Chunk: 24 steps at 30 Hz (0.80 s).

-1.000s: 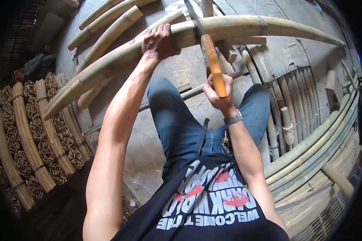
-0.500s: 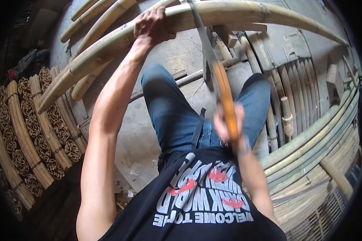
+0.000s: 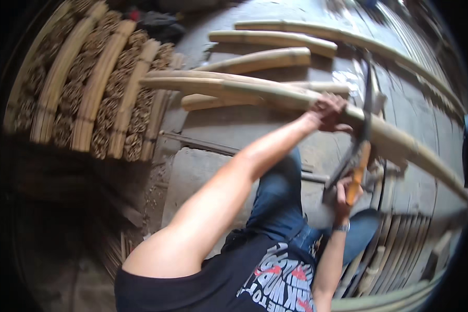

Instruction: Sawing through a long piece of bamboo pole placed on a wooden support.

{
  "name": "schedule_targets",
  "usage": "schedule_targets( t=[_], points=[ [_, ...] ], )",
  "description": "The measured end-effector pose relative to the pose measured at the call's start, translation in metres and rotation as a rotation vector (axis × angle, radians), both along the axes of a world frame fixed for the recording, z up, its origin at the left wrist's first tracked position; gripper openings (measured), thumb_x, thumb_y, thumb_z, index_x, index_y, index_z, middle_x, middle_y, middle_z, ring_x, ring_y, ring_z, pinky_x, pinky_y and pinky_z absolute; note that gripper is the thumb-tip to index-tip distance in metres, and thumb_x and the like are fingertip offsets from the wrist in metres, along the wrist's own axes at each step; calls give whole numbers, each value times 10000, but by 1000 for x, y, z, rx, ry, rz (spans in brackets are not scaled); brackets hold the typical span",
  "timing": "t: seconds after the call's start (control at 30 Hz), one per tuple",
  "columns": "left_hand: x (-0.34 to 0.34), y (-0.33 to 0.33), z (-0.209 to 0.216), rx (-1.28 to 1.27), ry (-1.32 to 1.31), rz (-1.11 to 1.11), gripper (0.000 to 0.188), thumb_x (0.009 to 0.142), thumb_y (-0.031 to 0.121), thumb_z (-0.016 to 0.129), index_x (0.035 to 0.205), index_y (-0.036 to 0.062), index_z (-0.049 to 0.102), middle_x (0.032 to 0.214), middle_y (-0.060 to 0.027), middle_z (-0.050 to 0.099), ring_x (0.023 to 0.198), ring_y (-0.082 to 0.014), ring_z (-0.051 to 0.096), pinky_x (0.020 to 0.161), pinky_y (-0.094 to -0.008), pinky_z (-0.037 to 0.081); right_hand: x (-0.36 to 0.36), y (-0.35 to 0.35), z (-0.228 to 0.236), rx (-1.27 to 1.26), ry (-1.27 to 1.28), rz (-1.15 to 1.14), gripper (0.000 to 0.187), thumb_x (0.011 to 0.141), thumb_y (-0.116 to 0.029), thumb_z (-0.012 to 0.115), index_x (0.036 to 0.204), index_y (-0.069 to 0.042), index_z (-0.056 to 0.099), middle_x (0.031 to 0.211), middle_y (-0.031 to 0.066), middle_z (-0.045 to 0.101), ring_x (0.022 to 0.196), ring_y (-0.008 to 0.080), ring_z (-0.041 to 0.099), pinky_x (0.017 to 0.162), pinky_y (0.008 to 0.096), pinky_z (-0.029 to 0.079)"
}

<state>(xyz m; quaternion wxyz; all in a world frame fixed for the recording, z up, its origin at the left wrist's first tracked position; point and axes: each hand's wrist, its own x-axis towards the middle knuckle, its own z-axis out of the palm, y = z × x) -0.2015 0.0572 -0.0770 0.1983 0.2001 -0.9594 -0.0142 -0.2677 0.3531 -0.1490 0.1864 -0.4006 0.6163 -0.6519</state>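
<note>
Clasping long, round, pale-tan bamboo pole [image 3: 281, 93] with left grip [image 3: 328, 111]; grasping dark-bladed, orange-handled saw [image 3: 366, 126] with right grip [image 3: 342, 197]. Lying crosswise above flat grey floor [image 3: 218, 122]. Probably handling stiff, weighty, somewhat slippery; favouring hold beside saw. Dimming leftward, past brown split-bamboo bundles [image 3: 101, 93].

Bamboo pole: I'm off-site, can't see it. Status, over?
Left hand clasping bamboo pole. Right hand gripping orange saw handle. Saw blade across pole; any cut unclear. Left hand close beside blade.
</note>
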Motion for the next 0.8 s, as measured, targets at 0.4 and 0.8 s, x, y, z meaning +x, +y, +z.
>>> schedule_targets(
  t=[0.4,0.8],
  points=[
    [151,-43,26,-190,626,260,761,919,564,700,1411,2,558,1403,-237,586,1355,-403,538,1183,-559,364,-4,9,0,21,-132,73,206,872,6,658,949,-28,469,856,47,534,816,147,528,934,354,477],
    [378,-155,14,424,1248,1415,1286,704,579,886,1595,-100,253,1638,-286,331,1492,-362,402,1251,-409,329,19,-6,18,2,-174,74,175,851,7,642,841,-38,474,780,36,541,722,133,503,810,323,484]
  ],
)
